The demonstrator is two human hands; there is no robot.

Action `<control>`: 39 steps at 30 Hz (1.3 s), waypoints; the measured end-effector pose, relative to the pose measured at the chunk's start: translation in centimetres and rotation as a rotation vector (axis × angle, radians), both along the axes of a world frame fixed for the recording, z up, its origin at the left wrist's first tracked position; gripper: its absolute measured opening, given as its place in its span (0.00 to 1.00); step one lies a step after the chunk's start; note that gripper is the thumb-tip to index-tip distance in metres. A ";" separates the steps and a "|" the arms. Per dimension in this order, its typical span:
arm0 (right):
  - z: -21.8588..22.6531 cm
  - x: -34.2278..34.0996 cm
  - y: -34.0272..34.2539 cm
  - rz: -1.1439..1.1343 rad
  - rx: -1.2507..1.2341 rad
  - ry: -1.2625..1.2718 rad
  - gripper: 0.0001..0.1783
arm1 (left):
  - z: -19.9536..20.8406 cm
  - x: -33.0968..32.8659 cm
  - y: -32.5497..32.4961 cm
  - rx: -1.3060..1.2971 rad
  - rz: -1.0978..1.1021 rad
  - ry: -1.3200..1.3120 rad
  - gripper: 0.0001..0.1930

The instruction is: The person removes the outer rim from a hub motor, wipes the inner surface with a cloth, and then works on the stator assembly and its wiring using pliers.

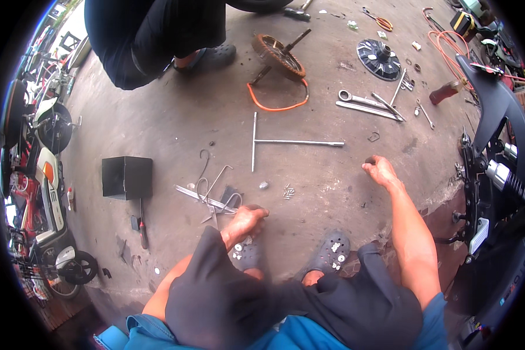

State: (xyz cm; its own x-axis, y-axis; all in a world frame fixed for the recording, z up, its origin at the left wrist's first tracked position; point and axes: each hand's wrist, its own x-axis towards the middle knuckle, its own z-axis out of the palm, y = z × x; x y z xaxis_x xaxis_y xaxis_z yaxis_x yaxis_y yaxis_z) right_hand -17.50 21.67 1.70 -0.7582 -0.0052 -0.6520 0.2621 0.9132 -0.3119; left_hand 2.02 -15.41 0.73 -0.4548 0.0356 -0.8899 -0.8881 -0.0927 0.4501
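My left hand (246, 223) is closed above my left shoe, its fingers curled together; whatever they hold, if anything, is hidden. Close beside it, a metal bar and bent wire pieces (203, 197) lie on the concrete. A small pile of screws (288, 191) and a small pale lump (263, 185) are a little ahead of that hand. Out to the right, my right hand (381, 171) hangs over the floor with fingertips pinched; I cannot make out anything in them. A thin wire clip (374, 136) is just beyond it. Ahead lies a T-handle wrench (297, 142).
A black box (126, 177) and a screwdriver (143, 230) are at left. Farther off are a rusty hub (278, 55), spanners (367, 105), a black disc (378, 59) and a red bottle (446, 92). Another person (157, 41) squats opposite. Motorcycle parts (499, 169) border the right.
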 end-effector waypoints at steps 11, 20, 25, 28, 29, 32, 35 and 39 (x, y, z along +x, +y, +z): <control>5.7 1.1 -4.5 0.020 -0.052 0.144 0.24 | 0.4 1.5 -1.1 0.075 -0.223 0.350 0.17; 16.1 0.9 -11.5 0.251 0.006 0.192 0.23 | -0.1 -7.9 -2.3 0.173 0.261 0.360 0.16; 17.7 -0.9 -13.9 0.287 -0.079 0.162 0.23 | -2.9 -15.6 -5.4 0.136 0.556 0.406 0.21; 14.9 -4.3 -13.1 0.245 -0.152 0.288 0.21 | -3.4 -19.4 -6.1 0.105 0.578 0.405 0.23; 14.1 -5.7 -13.2 0.252 -0.156 0.286 0.21 | -3.4 -20.7 -6.0 0.101 0.585 0.404 0.23; 10.6 -10.5 -15.7 0.459 0.002 0.760 0.18 | -1.1 -23.0 -7.2 -0.039 0.392 0.415 0.28; 9.6 -17.2 -20.3 0.786 0.065 0.959 0.16 | -0.8 -25.0 -9.9 -0.212 0.220 0.376 0.21; 6.5 -24.8 -23.8 1.067 0.189 0.988 0.15 | 1.5 -28.2 -10.9 -0.589 -0.425 0.394 0.24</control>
